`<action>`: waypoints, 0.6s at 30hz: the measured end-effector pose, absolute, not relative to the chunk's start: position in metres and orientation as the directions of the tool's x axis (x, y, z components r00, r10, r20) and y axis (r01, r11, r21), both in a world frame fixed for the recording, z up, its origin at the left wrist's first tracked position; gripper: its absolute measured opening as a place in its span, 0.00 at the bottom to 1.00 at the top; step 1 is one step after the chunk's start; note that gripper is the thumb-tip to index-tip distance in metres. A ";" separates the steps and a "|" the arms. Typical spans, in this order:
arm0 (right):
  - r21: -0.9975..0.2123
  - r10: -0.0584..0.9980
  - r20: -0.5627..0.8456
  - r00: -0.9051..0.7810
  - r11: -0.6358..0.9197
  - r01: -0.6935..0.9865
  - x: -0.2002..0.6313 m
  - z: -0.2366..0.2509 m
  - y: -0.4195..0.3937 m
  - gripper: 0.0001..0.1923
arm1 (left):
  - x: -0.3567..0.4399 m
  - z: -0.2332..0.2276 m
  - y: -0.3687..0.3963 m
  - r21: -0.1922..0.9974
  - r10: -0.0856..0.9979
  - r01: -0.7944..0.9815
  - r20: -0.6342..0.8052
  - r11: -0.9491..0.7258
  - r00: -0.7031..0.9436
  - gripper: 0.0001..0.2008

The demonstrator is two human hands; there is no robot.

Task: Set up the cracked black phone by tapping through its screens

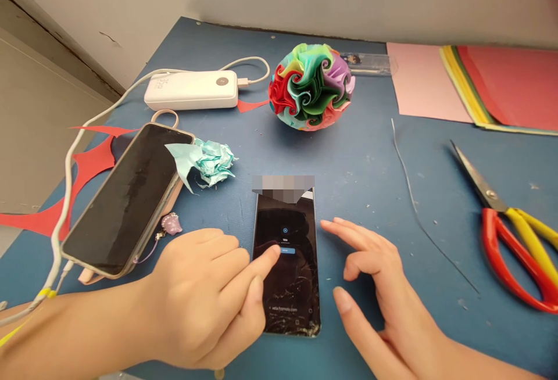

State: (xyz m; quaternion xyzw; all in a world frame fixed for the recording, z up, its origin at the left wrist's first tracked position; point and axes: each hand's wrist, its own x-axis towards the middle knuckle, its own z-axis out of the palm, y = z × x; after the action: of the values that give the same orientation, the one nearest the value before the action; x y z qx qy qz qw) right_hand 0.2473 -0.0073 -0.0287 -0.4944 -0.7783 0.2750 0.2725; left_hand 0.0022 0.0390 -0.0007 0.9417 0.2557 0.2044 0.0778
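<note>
A smartphone (285, 281) with a lit dark screen and cracks near its lower end lies flat on the blue table. My left hand (209, 298) has its index finger stretched over the screen, the tip at a small blue button; whether it presses the glass I cannot tell. Its other fingers are curled in, with nothing visible in them. To the right of this phone, my right hand (383, 293) is open and empty, fingers apart, close to the phone's edge. A pixelated patch hides the phone's top end.
Around lie a second phone (126, 200), crumpled light-blue paper (213, 162), red paper scraps (93, 162), a white power bank (187, 90) with a cable, a colourful paper ball (311, 86), coloured paper sheets (518, 86), a thin wire (410, 191) and scissors (501, 223).
</note>
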 end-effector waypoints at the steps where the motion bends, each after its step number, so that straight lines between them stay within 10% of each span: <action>1: -0.694 0.914 0.160 -0.374 0.373 0.616 0.248 -0.029 -0.007 0.09 | 0.004 -0.005 0.038 0.260 0.527 0.460 0.349 -0.849 0.775 0.16; 18: -0.700 0.917 0.145 -0.372 0.361 0.617 0.248 -0.027 -0.006 0.09 | 0.000 -0.009 0.037 0.272 0.574 0.506 0.422 -0.819 0.702 0.15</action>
State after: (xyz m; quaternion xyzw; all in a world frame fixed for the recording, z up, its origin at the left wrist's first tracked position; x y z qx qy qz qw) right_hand 0.2483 -0.0059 -0.0269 -0.4915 -0.7799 0.2791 0.2689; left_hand 0.0004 0.0372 -0.0087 0.9200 0.2935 0.2507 0.0676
